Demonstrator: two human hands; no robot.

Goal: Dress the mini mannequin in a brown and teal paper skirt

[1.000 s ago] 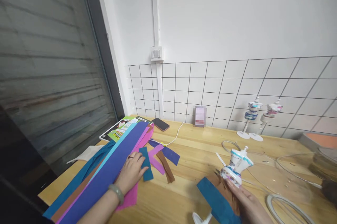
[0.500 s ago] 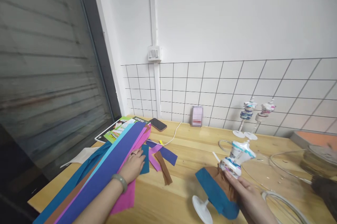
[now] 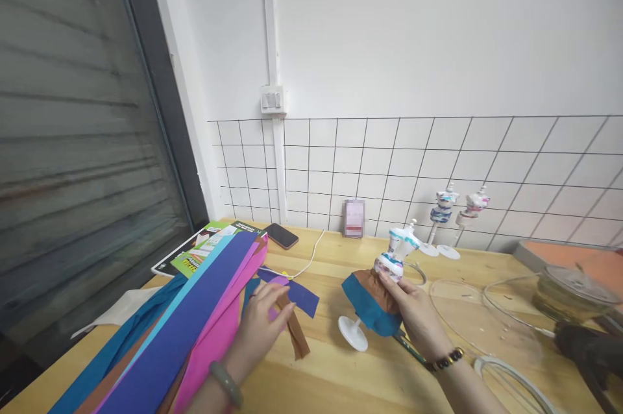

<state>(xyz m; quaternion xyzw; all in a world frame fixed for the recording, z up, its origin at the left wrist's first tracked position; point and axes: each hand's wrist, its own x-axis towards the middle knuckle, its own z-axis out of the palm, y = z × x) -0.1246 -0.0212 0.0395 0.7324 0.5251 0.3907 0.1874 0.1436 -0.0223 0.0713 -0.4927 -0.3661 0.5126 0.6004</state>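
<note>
My right hand (image 3: 418,316) grips a miniature dress form (image 3: 395,255) at its waist, tilted above the table. The form has a white, blue-patterned top, a round white base (image 3: 353,333) and a skirt of gathered brown crepe paper (image 3: 372,284) edged with a teal strip (image 3: 374,311). My left hand (image 3: 265,313) hovers at the paper scraps, fingers loosely bent and thumb apart, with nothing visible held. Close by lie a brown strip (image 3: 298,336) and a dark blue piece (image 3: 302,299). Long crepe paper sheets (image 3: 180,310) in several colours lie beside my left forearm.
Books (image 3: 195,252) and a phone (image 3: 283,236) sit at the back left, near a white cable (image 3: 314,255). Two more dress forms (image 3: 442,209) stand by the wall grid. On the right are a tape roll (image 3: 506,375), a clear round container (image 3: 574,294) and a dark tool (image 3: 584,349).
My right hand has lifted the dress form up and to the left, uncovering a dark pen-like item beneath. My left hand has moved from the pink paper's edge toward the scraps.
</note>
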